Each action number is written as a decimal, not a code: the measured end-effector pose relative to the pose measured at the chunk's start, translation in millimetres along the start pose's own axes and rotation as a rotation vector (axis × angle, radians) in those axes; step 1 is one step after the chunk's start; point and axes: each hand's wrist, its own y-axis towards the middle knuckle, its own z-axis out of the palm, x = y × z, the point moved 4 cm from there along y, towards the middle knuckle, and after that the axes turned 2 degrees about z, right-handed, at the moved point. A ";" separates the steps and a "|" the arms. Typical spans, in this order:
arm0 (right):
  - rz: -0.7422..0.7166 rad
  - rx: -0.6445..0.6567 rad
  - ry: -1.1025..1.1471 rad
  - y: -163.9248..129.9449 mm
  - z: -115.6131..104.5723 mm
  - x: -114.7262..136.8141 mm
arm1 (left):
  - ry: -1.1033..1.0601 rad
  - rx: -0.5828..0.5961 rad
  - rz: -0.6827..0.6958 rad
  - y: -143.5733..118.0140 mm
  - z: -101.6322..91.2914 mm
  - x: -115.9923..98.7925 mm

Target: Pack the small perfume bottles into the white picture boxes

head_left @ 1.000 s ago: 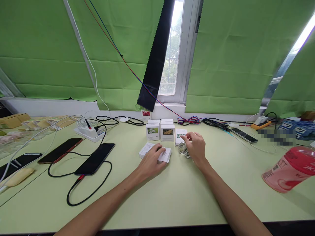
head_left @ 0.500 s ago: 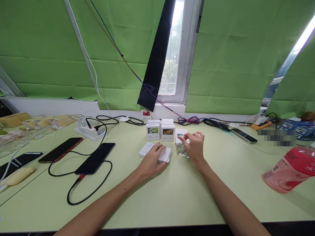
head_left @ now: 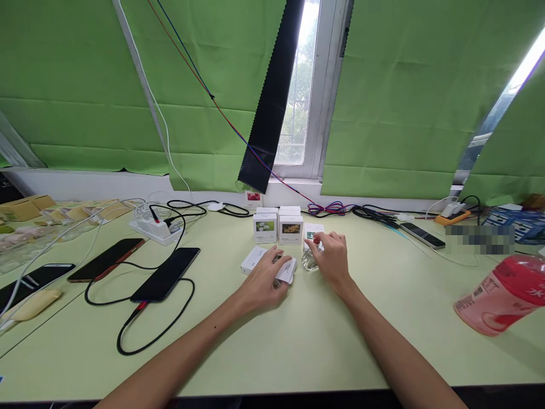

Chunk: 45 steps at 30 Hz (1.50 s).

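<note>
My left hand [head_left: 264, 279] is wrapped over a small white cardboard box [head_left: 252, 259] lying flat on the table. At its right end a flap [head_left: 288, 269] sticks out, and the near side is partly hidden by my fingers. My right hand [head_left: 332, 255] pinches a small red thing [head_left: 316, 240], too small to name, between thumb and fingertips. Just below those fingertips sits a clear, shiny glass-like piece [head_left: 309, 260], partly covered. Behind it stands a white box with a green picture [head_left: 308, 234]. Upright white boxes with flower pictures [head_left: 264, 228] stand beyond my left hand.
To the left lie several phones [head_left: 166, 275] with looping black cables and a white power strip [head_left: 155, 230]. A pink-labelled bottle [head_left: 496, 295] stands at the right. Another phone [head_left: 422, 234] and coiled black cables [head_left: 374, 215] lie towards the back.
My right hand has moved slightly left and lower, its fingers drawn closer together. The clear piece has shifted a little left. My left hand stays on the box, with its fingers slightly more parted.
</note>
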 end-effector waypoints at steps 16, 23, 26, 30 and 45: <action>-0.058 0.039 -0.036 -2.9 3.5 7.2 | 0.038 -0.042 0.072 -0.3 -0.6 -1.9; -0.068 0.077 -0.050 -4.0 6.5 8.0 | 0.114 -0.028 0.109 -1.3 2.9 -1.5; -0.060 0.094 -0.046 -4.1 7.1 9.2 | 0.124 -0.007 0.113 -0.5 1.8 -3.5; -0.054 0.124 -0.031 -4.0 6.9 11.9 | 0.099 -0.005 0.111 -0.2 0.3 -2.9; 0.028 0.152 0.106 -9.0 6.8 22.9 | 0.024 0.004 0.083 -0.2 -0.1 -1.6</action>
